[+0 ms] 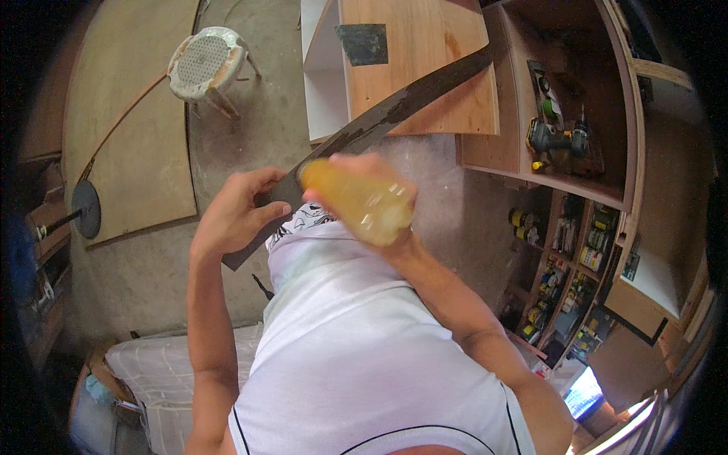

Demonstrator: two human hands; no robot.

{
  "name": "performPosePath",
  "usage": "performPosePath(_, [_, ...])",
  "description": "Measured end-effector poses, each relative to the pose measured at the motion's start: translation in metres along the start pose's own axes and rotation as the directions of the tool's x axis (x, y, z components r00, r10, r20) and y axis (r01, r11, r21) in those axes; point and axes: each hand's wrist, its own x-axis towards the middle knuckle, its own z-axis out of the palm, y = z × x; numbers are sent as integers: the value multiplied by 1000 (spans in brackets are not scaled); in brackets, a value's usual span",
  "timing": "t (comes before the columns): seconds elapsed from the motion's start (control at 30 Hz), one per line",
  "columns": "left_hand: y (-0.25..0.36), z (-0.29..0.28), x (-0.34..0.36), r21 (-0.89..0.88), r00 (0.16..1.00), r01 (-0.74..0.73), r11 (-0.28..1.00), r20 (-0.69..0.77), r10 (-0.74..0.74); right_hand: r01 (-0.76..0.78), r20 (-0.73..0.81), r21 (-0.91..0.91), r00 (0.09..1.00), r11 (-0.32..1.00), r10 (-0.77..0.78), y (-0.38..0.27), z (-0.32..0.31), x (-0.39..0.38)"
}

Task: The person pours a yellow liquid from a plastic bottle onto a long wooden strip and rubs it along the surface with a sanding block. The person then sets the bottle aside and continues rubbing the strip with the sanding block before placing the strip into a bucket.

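A long dark strip (436, 89) runs diagonally from my waist to the upper right, over a plywood cabinet. Dark, wet-looking streaks lie along its middle. My left hand (236, 214) grips the strip near its close end, thumb on the face and fingers at the far edge. In my right hand (373, 168) is a clear plastic squeeze bottle of yellowish liquid (362, 203), tilted with its narrower end toward the strip. Motion smears the bottle and the fingers around it. Whether the bottle's tip touches the strip cannot be made out.
Ahead stands the plywood cabinet (425, 34) with a dark patch on top. A cordless drill (561, 139) lies in an open wooden compartment at right, above shelves (565, 265) of supplies. A white stool (208, 64) and a large board (125, 129) are at left.
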Motion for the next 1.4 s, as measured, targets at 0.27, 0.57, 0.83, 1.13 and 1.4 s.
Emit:
performPosePath(0.27, [8, -2, 0, -57, 999, 44, 997, 3, -44, -7, -47, -28, 999, 1000, 6, 0, 5, 4])
performPosePath(0.57, [9, -7, -1, -82, 996, 93, 992, 22, -92, -20, -73, -92, 997, 996, 13, 16, -2, 18])
performPosePath(0.83, [0, -11, 0, -46, 996, 73, 996, 44, -71, -61, 22, -186, 998, 981, 66, 41, -22, 16])
performPosePath(1.13, [5, -13, 5, -42, 991, 118, 992, 63, -115, 8, 46, -254, 999, 967, 4, 34, -26, 23])
performPosePath(1.4, [7, -12, 5, -99, 997, 55, 994, 58, -49, 3, 65, -74, 998, 997, 2, 28, -20, 14])
